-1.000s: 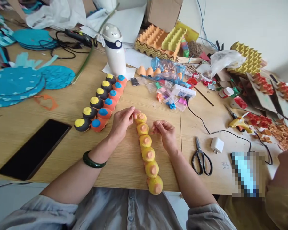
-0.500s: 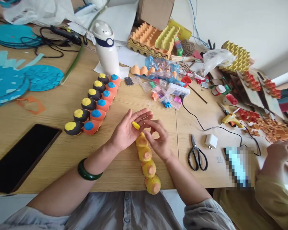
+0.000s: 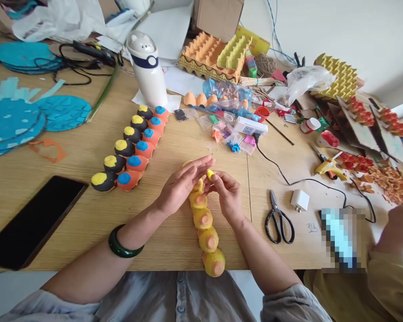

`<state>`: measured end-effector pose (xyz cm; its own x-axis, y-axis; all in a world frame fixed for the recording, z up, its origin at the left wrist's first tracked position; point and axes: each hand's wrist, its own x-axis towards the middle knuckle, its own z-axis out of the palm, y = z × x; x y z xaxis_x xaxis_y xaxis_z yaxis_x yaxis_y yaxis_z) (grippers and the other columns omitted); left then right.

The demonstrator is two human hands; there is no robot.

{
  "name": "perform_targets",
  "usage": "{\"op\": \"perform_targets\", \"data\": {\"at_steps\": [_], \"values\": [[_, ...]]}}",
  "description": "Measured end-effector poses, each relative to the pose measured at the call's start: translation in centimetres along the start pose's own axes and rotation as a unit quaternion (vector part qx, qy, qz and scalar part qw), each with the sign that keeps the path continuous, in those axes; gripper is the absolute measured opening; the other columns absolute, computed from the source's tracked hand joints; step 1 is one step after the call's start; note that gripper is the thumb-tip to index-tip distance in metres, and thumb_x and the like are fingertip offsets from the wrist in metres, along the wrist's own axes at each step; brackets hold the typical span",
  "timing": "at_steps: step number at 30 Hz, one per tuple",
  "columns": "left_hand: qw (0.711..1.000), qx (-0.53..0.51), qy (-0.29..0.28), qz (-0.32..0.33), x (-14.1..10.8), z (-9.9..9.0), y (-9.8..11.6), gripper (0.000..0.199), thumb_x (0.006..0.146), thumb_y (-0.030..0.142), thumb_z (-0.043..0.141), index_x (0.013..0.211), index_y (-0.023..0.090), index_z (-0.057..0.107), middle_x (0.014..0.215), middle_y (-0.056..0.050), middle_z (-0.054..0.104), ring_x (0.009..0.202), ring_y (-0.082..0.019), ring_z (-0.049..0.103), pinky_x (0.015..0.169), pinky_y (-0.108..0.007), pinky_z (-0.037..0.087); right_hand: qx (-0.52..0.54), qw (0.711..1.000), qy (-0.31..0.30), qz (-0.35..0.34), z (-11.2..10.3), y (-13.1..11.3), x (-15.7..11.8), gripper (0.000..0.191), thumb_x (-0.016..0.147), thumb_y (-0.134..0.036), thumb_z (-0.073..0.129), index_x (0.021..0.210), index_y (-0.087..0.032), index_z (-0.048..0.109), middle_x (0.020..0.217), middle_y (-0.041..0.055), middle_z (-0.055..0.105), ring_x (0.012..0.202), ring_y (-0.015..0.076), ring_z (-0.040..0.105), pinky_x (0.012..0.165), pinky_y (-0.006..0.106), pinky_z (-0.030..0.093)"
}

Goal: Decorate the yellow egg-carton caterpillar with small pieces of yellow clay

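Observation:
A small lump of yellow clay [image 3: 210, 174] sits pinched between the thumb and forefinger of my right hand [image 3: 225, 193]. My left hand [image 3: 183, 181] lies close by with its fingers straight, holding nothing, its fingertips almost at the lump. Under both hands runs a line of joined egg-carton cups [image 3: 204, 219], painted yellow with orange tips. The top of that line is hidden by my hands. To its left lies a double row of black and orange cups [image 3: 129, 150] topped with yellow and blue.
A phone [image 3: 35, 222] lies at the left, and black scissors [image 3: 279, 221] and a white charger [image 3: 300, 200] at the right. A co-worker's hand [image 3: 399, 232] rests beside a pixelated object [image 3: 340, 239]. A hot glue gun [image 3: 329, 167], egg cartons [image 3: 204, 58], and a white bottle [image 3: 146, 71] crowd the wooden table [image 3: 70, 214].
The yellow lump has passed from the fingers of my left hand to my right fingertips. My hands have closed together over the cups, and the view has shifted slightly.

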<state>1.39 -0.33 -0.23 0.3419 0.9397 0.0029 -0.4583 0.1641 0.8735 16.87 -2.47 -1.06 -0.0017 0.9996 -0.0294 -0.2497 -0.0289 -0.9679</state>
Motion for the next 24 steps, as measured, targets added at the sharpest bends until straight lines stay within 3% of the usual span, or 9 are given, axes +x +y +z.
{"op": "perform_targets", "data": {"at_steps": [5, 9, 11, 15, 18, 20, 24], "values": [[0.989, 0.143, 0.024, 0.019, -0.27, 0.01, -0.25, 0.039, 0.092, 0.046, 0.075, 0.121, 0.021, 0.080, 0.124, -0.011, 0.078, 0.117, -0.027, 0.070, 0.096, -0.035, 0.058, 0.063, 0.994, -0.070, 0.061, -0.27, 0.43, 0.19, 0.037, 0.095, -0.053, 0.068, 0.083, -0.019, 0.076, 0.073, 0.0000, 0.068, 0.057, 0.0113, 0.061, 0.060, 0.028, 0.060], [0.988, 0.144, 0.055, 0.034, -0.29, 0.17, -0.21, 0.026, 0.089, 0.041, 0.078, 0.104, 0.021, 0.085, 0.112, -0.007, 0.082, 0.081, -0.016, 0.071, 0.070, -0.026, 0.059, 0.096, 0.984, -0.113, 0.098, -0.26, 0.33, 0.24, 0.040, 0.095, -0.056, 0.068, 0.085, -0.018, 0.076, 0.070, -0.0001, 0.068, 0.055, 0.0114, 0.062, 0.061, 0.028, 0.060], [0.988, 0.141, 0.050, 0.044, -0.38, 0.22, -0.12, 0.025, 0.089, 0.040, 0.079, 0.103, 0.021, 0.085, 0.117, -0.008, 0.081, 0.076, -0.014, 0.070, 0.068, -0.025, 0.059, 0.128, 0.979, -0.111, 0.116, -0.20, 0.07, 0.34, 0.035, 0.087, -0.054, 0.078, 0.083, -0.019, 0.075, 0.072, -0.0011, 0.068, 0.055, 0.0106, 0.062, 0.056, 0.025, 0.059], [0.990, 0.134, 0.021, 0.050, -0.63, 0.36, 0.09, 0.041, 0.092, 0.044, 0.075, 0.126, 0.022, 0.079, 0.123, -0.010, 0.078, 0.080, -0.015, 0.072, 0.072, -0.027, 0.062, 0.170, 0.973, -0.089, 0.126, -0.20, -0.27, 0.46, 0.035, 0.082, -0.051, 0.084, 0.078, -0.018, 0.073, 0.070, -0.0026, 0.066, 0.052, 0.0084, 0.056, 0.049, 0.022, 0.056], [0.991, 0.123, 0.008, 0.042, -0.67, 0.45, 0.08, 0.036, 0.092, 0.038, 0.075, 0.124, 0.021, 0.079, 0.095, -0.005, 0.080, 0.063, -0.011, 0.068, 0.059, -0.023, 0.059, 0.158, 0.974, -0.097, 0.128, -0.30, -0.08, 0.37, 0.037, 0.085, -0.053, 0.081, 0.077, -0.017, 0.073, 0.069, -0.0016, 0.066, 0.052, 0.0091, 0.056, 0.049, 0.023, 0.057], [0.991, 0.128, 0.011, 0.047, -0.61, 0.46, 0.05, 0.028, 0.093, 0.034, 0.075, 0.116, 0.020, 0.082, 0.074, 0.000, 0.072, 0.054, -0.010, 0.064, 0.051, -0.020, 0.055, 0.149, 0.974, -0.114, 0.127, -0.36, 0.10, 0.28, 0.040, 0.088, -0.056, 0.077, 0.080, -0.017, 0.075, 0.070, 0.0003, 0.067, 0.054, 0.0104, 0.060, 0.051, 0.024, 0.059], [0.985, 0.153, 0.039, 0.065, -0.51, 0.35, 0.15, 0.024, 0.091, 0.035, 0.076, 0.107, 0.019, 0.085, 0.074, -0.002, 0.073, 0.059, -0.011, 0.063, 0.056, -0.022, 0.058, 0.149, 0.970, -0.142, 0.128, -0.42, 0.07, 0.26, 0.039, 0.087, -0.055, 0.078, 0.083, -0.016, 0.076, 0.075, 0.0011, 0.070, 0.057, 0.0112, 0.064, 0.057, 0.025, 0.061]]}}
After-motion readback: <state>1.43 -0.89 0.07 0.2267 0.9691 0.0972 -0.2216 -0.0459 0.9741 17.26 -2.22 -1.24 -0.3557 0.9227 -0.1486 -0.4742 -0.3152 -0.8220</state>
